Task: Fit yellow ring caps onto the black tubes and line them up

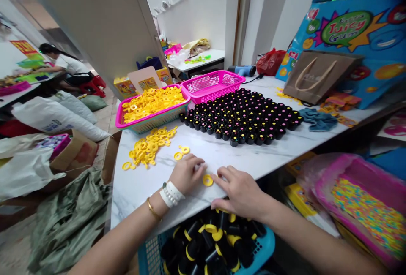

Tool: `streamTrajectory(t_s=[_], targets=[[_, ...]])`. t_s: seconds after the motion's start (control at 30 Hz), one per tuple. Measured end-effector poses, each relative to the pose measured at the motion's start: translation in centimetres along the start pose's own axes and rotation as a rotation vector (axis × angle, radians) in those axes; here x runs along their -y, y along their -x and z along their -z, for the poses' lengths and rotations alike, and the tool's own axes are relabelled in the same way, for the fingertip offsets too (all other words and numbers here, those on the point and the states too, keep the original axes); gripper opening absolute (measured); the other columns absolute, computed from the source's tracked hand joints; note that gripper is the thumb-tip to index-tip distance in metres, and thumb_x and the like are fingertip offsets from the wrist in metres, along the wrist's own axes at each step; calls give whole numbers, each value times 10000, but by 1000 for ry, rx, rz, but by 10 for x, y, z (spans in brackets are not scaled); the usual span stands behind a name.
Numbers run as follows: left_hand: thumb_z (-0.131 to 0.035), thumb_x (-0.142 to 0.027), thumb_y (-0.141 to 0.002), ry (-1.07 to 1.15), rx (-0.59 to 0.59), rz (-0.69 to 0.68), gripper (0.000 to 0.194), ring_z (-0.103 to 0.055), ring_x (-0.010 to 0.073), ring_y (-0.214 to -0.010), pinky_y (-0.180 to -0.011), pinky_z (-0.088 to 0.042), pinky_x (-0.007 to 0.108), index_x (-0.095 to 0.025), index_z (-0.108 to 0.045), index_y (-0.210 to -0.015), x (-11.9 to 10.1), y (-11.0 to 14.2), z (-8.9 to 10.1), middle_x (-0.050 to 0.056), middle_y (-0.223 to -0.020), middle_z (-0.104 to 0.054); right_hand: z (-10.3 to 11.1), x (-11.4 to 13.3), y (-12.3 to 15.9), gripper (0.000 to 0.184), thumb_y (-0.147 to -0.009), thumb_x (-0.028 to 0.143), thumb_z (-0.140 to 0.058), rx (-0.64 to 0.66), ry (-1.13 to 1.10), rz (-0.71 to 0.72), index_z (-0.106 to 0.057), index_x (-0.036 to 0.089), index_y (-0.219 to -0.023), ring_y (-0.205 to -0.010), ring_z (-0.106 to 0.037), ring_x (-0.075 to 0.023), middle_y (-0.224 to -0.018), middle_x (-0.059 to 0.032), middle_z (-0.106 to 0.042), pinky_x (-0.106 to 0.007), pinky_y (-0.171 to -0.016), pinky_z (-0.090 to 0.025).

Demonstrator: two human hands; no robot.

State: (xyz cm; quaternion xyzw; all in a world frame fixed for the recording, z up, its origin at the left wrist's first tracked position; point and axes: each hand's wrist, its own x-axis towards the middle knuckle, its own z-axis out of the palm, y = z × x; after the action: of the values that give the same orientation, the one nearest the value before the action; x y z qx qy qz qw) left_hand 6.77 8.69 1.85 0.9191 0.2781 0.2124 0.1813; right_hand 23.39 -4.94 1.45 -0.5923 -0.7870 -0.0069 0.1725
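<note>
A yellow plastic ring [207, 180] lies flat on the white marbled table between my two hands. My left hand [189, 174] rests just to its left, fingers curled in and held together; whatever may be inside them is hidden. On the other side, my right hand [238, 189] has its thumb and fingers apart, with the index fingertip at the ring's edge. A few loose yellow rings [178, 156] lie beyond my left hand, and a larger pile of yellow ring pieces [147, 147] is further left. Black cylinders [234, 140] with pink or yellow dots stand in close rows behind.
Below the table edge, a blue basket [269, 245] holds black cylinders with yellow rings. A pink basket [119, 118] heaped with yellow pieces stands at the back left, beside another pink basket [212, 89]. A paper bag [320, 76] and blue cloth [319, 119] are at right. A person [74, 66] sits far left.
</note>
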Motion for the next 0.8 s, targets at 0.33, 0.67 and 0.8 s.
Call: streamTrajectory(t_s=[0.33, 0.67, 0.8], targets=[[-555, -271, -902, -115, -7, -225, 272, -615, 154, -736, -646, -478, 264, -203, -604, -1160, -43, -84, -48, 43, -922, -647, -29, 7, 20, 136, -900, 151, -541, -256, 19, 292, -658, 170, -833, -690, -497, -201, -707, -47, -577, -334, -597, -374], [-631, -277, -823, -101, -102, -59, 166, -606, 157, -814, -643, -480, 260, -205, -579, -964, -44, -111, -70, 40, -1073, -585, -4, -25, 39, 241, -947, 196, -530, -424, -748, -193, -673, 191, -1141, -710, -582, -146, -811, -49, -632, -262, -643, -481], [-622, -229, -794, -13, -122, -71, 144, -575, 132, -722, -631, -478, 255, -195, -545, -910, -49, -104, -72, 36, -1029, -594, -1, -53, 45, 227, -922, 287, -585, -578, -854, -560, -704, 205, -1098, -627, -554, -131, -712, -9, -603, -250, -592, -472]])
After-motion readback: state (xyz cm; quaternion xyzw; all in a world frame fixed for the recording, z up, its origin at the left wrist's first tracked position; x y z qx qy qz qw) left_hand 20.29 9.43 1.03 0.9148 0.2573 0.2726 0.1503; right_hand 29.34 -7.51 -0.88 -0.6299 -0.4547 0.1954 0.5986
